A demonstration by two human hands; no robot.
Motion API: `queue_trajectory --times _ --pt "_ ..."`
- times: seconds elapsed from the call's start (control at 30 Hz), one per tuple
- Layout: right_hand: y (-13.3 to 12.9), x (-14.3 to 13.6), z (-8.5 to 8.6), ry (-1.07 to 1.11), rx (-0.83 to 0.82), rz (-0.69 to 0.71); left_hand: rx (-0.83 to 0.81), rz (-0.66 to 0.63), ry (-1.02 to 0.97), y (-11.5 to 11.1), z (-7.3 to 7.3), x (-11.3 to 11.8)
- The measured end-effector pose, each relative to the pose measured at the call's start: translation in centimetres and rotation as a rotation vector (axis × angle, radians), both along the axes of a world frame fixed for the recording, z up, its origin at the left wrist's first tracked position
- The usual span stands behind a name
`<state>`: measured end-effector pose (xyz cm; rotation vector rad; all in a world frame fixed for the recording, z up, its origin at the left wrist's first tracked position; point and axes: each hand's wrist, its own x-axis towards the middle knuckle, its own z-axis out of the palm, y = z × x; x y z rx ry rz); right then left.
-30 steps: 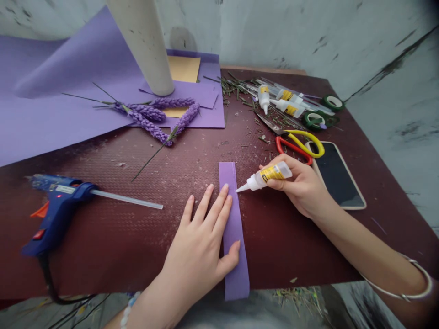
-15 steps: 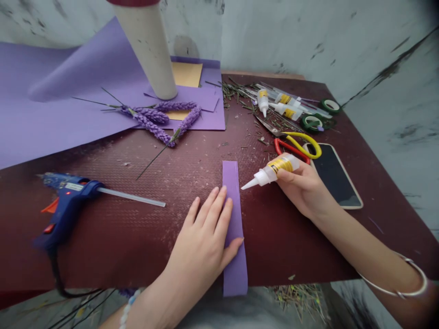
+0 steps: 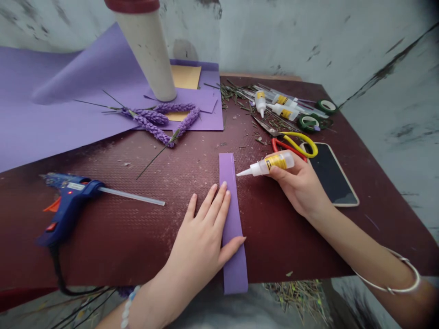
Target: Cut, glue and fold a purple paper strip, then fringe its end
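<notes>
A long purple paper strip (image 3: 234,269) lies on the dark red table, its near end reaching past the front edge. My left hand (image 3: 202,228) is spread flat over the strip's left side, fingers apart, thumb across it. In my right hand (image 3: 298,180) is a small clear glue bottle (image 3: 279,161) with a yellow label, tilted sideways. Its white nozzle points left and sits at the strip's right edge near the far end; whether it touches the paper I cannot tell.
A blue hot glue gun (image 3: 70,201) lies at left. Purple flower stems (image 3: 154,123) and a tall tumbler (image 3: 154,55) stand behind on purple paper (image 3: 51,119). Scissors (image 3: 298,141), a phone (image 3: 331,176), more glue bottles (image 3: 284,111) and green tape rolls (image 3: 307,122) are at right.
My right hand has moved the glue bottle slightly left and away from me, its body now more level. The strip's far end has shifted a little away and left; my left hand stays on it.
</notes>
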<state>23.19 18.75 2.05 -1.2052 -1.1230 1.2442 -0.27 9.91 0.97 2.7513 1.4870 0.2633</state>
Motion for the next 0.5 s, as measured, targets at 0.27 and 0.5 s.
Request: queue_trajectory --times 0.27,0.5 --pt "0.28 0.23 -0.73 -0.095 0.017 -0.002 -0.032 0.007 -0.05 0.07 -0.23 -0.16" --pt "0.56 0.18 -0.79 -0.12 0.024 0.012 -0.052 0.001 -0.074 0.05 -0.2 -0.09"
